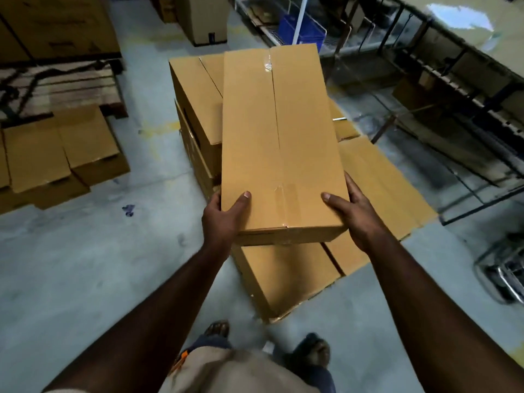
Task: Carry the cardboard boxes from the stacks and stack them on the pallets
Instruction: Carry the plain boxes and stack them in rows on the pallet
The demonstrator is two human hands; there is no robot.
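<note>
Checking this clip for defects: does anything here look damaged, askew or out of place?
Nothing stands out. The carried box looks intact and taped shut, gripped at its near corners by the left hand and right hand above the stacked boxes.

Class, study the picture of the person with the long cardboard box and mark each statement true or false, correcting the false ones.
1. Both hands grip the long box at its near end. True: left hand, right hand.
2. The box's top flaps stand open. False: they are shut, with tape along the seam.
3. Other cardboard boxes lie below the held one. True.
4. A blue crate sits on the held box. False: it is on the shelving behind.
</note>
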